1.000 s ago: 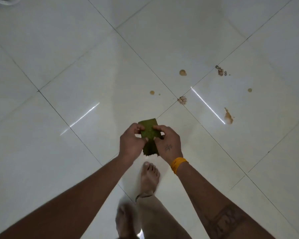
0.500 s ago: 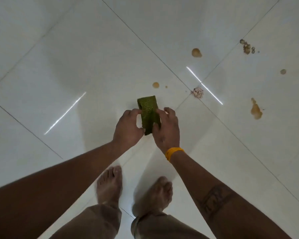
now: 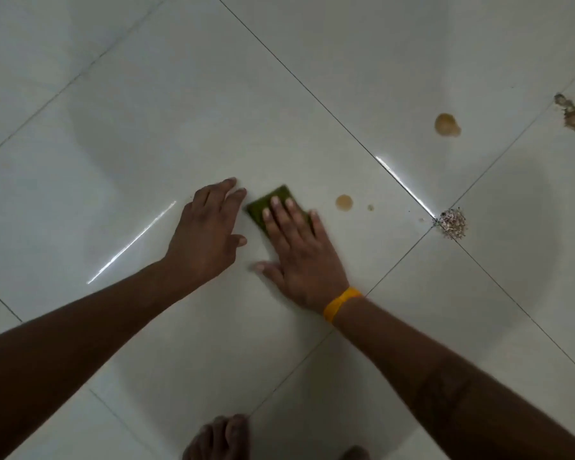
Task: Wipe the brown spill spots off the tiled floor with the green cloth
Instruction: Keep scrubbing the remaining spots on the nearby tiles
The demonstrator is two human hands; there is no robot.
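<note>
Green cloth point(image 3: 269, 204) lies flat on the tiled floor point(image 3: 166, 104), folded small, pinned under the fingers point(image 3: 281, 212) of the right hand point(image 3: 299, 250), which is spread wide and pressing down rather than gripping. The left hand point(image 3: 206, 234) rests open on the tile just beside the cloth, holding nothing; it looks like a prop for the person's weight. From the head view, the nearest brown spot point(image 3: 344, 203) sits a little to the right of the cloth, with a tiny speck point(image 3: 370, 207) beyond it, so none of the marks looks wiped yet. To my eye the step in hand is the first pass, and the way to do it well is to slide the cloth sideways over that spot with steady flat pressure, keeping the fingers on top so the fold does not bunch or roll. A larger brown blot point(image 3: 447, 125) lies farther off, and a crumbly pile point(image 3: 452, 224) sits on the tile joint; dragging wet cloth through the crumbs would likely smear them, so gathering them inward seems wiser than pushing outward. More debris point(image 3: 573, 114) shows near the right edge.
</note>
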